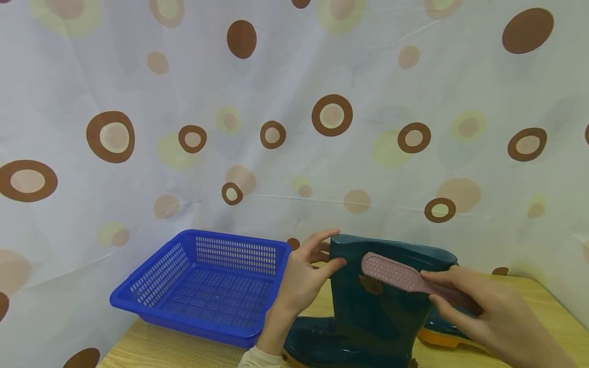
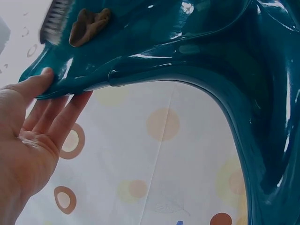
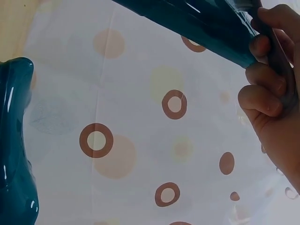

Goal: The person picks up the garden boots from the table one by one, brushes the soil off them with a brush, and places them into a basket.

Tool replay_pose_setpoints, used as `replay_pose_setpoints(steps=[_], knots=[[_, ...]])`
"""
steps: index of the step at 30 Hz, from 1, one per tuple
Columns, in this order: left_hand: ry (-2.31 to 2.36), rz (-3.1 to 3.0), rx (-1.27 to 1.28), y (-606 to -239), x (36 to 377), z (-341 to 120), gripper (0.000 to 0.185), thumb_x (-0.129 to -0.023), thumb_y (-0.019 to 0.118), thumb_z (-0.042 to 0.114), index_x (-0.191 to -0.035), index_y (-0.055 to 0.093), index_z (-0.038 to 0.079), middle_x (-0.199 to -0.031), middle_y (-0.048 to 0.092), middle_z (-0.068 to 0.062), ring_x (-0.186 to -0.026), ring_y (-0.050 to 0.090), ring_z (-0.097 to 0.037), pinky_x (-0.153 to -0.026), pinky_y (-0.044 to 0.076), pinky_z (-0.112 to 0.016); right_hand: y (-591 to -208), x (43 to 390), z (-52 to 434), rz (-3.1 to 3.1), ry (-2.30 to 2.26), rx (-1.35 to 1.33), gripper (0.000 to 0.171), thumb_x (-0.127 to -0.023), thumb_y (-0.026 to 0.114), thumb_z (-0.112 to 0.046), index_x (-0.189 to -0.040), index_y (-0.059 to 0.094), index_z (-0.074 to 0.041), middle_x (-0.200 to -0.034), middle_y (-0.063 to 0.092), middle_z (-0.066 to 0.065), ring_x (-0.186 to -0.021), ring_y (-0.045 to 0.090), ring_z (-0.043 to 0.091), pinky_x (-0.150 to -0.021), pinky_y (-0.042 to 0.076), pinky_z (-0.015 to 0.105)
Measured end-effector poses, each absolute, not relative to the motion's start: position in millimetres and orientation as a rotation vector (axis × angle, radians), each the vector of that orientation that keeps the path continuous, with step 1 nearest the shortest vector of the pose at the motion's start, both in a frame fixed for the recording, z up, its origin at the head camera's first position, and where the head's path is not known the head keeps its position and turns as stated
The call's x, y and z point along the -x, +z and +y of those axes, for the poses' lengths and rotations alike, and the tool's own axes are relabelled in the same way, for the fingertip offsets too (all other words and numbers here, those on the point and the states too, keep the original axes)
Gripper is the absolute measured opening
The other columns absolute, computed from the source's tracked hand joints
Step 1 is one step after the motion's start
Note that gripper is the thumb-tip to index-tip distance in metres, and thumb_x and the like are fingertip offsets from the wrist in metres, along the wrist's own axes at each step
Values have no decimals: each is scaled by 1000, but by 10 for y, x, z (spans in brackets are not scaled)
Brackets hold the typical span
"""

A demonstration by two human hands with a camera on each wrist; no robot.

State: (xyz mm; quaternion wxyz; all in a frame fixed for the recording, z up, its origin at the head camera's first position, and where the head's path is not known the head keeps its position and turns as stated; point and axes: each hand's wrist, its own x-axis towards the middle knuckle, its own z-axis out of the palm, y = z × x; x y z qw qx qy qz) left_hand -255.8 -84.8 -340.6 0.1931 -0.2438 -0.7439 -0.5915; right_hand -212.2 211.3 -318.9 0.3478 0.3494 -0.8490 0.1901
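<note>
A glossy dark teal rubber boot (image 1: 368, 322) stands upright on the table, its toe to the left. My left hand (image 1: 301, 276) pinches the top rim of its shaft, thumb on the near face and fingers behind. My right hand (image 1: 488, 306) grips the handle of a pink brush (image 1: 393, 272) held against the upper shaft. Pale bristles (image 2: 56, 26) face the boot in the left wrist view. Just below the brush head is a brown, mud-like patch (image 1: 370, 284). In the right wrist view, the fingers (image 3: 265, 77) wrap the handle.
A second teal boot (image 1: 446, 322) with an orange sole lies behind the first, to the right. On the left sits a blue plastic basket (image 1: 198, 329) with slotted walls. Behind the wooden table (image 1: 156, 347) hangs a white sheet (image 1: 294, 168) with brown dots.
</note>
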Motion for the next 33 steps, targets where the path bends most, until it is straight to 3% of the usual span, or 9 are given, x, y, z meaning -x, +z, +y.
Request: replay_pose_setpoints(steps=[8,20,26,33], knots=[[-1664,-2092,689,-3406,2560,-834,51,-92,72,20,-138,56,32,-115,69,-7,-96,72,-21,-75,56,-26,-3251,2200,2122,-2246,464,-983,43,-71,86,-7,-107,71,-24,-92,71,-12,-69,52,-10,-62,44,2],[-1666,-2094,674,-3408,2557,-848,50,-92,72,21,-138,57,32,-115,68,-7,-97,72,-21,-75,56,-27,-3322,2215,2182,-2319,532,-1096,37,-76,84,-10,-106,70,-25,-91,68,-16,-69,47,-9,-55,40,9],[-1679,-2094,677,-3423,2566,-860,49,-92,72,21,-137,57,33,-114,68,-7,-95,71,-20,-72,55,-26,-3254,2163,2152,-2301,525,-1013,44,-73,85,-5,-110,70,-24,-96,69,-13,-72,53,-8,-61,45,5],[-1665,-2093,696,-3418,2568,-862,49,-92,71,20,-138,56,31,-115,68,-8,-96,71,-22,-74,55,-26,-3164,2089,2097,-2184,468,-947,46,-68,87,-4,-110,72,-18,-86,61,-17,-66,45,-8,-55,36,7]])
